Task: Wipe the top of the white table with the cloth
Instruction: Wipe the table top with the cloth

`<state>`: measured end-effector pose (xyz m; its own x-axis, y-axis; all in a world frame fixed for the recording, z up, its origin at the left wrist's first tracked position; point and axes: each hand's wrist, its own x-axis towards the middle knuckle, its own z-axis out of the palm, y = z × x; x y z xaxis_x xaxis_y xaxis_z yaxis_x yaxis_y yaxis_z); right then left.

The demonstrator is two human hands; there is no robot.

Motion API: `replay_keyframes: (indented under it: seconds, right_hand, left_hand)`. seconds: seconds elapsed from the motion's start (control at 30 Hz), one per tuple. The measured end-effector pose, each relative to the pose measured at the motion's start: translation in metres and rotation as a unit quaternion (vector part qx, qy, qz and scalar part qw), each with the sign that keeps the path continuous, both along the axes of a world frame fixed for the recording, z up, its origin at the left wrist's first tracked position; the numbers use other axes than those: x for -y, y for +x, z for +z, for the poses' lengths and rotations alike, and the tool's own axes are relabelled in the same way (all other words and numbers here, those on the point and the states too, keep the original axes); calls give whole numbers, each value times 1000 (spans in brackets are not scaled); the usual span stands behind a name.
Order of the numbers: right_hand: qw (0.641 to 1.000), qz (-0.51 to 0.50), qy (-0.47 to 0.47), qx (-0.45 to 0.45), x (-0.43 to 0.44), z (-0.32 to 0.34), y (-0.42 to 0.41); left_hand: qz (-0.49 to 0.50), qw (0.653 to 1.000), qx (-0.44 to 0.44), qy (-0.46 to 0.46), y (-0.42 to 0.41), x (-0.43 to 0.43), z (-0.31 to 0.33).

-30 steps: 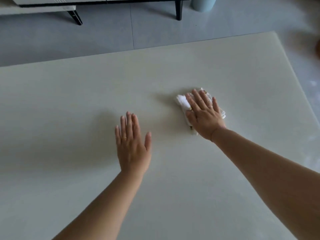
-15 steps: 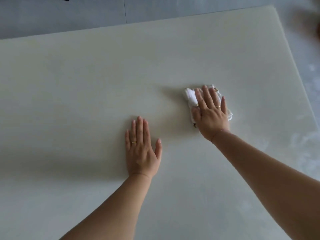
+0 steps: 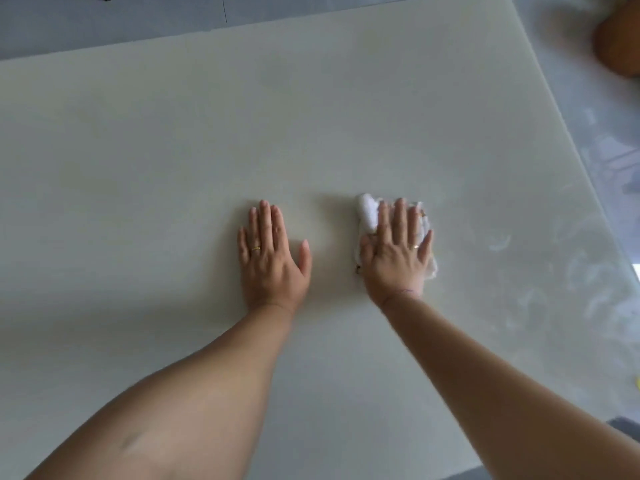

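White table: left portion matte, no marks visible.

Left hand: flat on the tabletop, palm down, fingers straight and close together, thumb held out to the side. It holds nothing.

Right hand: flat on the cloth, fingers straight and slightly spread, pressing rather than gripping. The cloth is bunched under the palm near the table's middle, with folds showing past the fingertips and at the right side.

Pale streaks toward the right edge: damp or reflection, cannot tell.

Risks, as judged:
- With no grip, a fast stroke could roll the cloth or slip it out from under the palm.
- The planted left hand may leave prints and block a leftward pass.
- The left portion could get skipped.
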<state>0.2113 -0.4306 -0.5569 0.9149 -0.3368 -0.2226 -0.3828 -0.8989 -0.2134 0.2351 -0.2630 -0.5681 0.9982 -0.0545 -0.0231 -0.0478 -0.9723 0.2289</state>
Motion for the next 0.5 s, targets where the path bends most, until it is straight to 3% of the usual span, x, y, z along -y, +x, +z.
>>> replay_keyframes:
  seconds: [0.1,0.17,0.27,0.33,0.37,0.5]
  right_hand:
    - [983,181,-10,-2,-4,4,-34]
    - [973,231,-12,2,30,7,-42]
    - [997,79,-9,-11,58,6,-48]
    - [1000,-26,-9,-8,32,4,-53]
    - [999,-33,-13,-8,13,5,-60]
    - [978,210,-6,7,-11,11,-99]
  left_hand:
    - [-2,1000,-1,-5,-2,0,-1]
    - [-3,1000,3,-6,-2,-1,-2]
    - [-5,1000,7,-6,-2,-2,-5]
    - [-2,1000,9,-4,-1,-2,-7]
    - [-2,1000,9,-4,-1,-1,-7]
    - [-4,1000,9,-5,-2,-2,-6]
